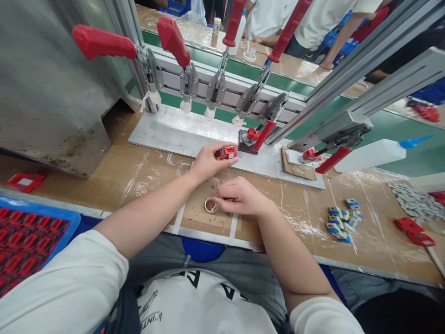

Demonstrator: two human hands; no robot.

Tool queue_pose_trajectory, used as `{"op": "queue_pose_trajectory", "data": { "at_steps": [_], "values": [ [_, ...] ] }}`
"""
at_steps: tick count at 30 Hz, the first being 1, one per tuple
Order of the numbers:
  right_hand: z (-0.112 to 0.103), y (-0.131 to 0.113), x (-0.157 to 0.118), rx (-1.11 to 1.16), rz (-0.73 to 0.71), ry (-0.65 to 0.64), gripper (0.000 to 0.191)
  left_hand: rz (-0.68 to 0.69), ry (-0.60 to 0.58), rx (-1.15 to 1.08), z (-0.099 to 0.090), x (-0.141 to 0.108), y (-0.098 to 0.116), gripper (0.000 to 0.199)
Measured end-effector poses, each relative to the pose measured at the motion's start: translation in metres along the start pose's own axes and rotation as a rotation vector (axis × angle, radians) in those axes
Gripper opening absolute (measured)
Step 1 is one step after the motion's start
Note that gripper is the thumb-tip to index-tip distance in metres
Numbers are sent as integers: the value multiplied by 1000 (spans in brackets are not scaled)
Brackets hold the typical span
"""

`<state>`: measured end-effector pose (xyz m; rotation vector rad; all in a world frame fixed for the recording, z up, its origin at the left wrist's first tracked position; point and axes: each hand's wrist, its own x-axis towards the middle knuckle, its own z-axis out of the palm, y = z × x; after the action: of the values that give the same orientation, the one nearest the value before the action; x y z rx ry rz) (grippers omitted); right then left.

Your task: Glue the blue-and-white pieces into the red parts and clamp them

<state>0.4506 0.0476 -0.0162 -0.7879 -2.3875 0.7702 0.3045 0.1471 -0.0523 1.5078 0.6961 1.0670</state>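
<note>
My left hand (209, 163) is closed around a small red part (228, 152) with a pale centre, held above the front edge of the metal base plate (181, 134). Nearer to me, my right hand (238, 197) is closed at the rim of a small round cup (210, 205) with brown material inside. Whatever its fingers pinch, if anything, is too small to make out. Brown crumbs lie around the cup on a cardboard piece (198, 213). Behind my hands, a red-handled clamp (266, 134) is down on another red part (253, 134).
Raised toggle clamps (187, 83) line the metal frame. A second lowered clamp (333, 160) and a white bottle (371, 155) are at right, near blue-and-white pieces (342, 220). A blue tray (74, 222) of red parts stands at left. People are across the bench.
</note>
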Motion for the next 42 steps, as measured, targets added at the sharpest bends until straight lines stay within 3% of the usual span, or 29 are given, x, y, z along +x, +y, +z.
{"op": "queue_pose_trajectory", "data": {
  "at_steps": [2,4,6,10,12,16,23,28,36,42],
  "values": [
    [-1,2,-1,28,-15,43,47,-1,-8,6,-1,0,2,50],
    [-5,6,-4,42,-19,163,47,-17,-13,33,-1,-1,5,51],
    [-10,14,-7,63,-1,386,48,-43,-24,82,-1,-2,10,51],
    [-22,29,-14,79,151,988,52,-96,-74,192,0,-6,17,48],
    [-26,33,-14,40,244,1125,51,-112,-103,234,1,-7,18,47],
    [-27,34,-11,-59,338,1063,49,-115,-139,310,3,-8,17,45],
    [-23,37,-7,-117,315,995,46,-140,-154,318,4,-9,18,49],
    [-22,38,-6,-130,289,989,45,-162,-160,334,4,-10,20,46],
    [-23,39,-8,-253,363,995,43,-177,-154,393,4,-10,20,46],
    [-27,40,-11,-338,340,998,37,-94,-119,475,3,-9,19,42]
  ]
}}
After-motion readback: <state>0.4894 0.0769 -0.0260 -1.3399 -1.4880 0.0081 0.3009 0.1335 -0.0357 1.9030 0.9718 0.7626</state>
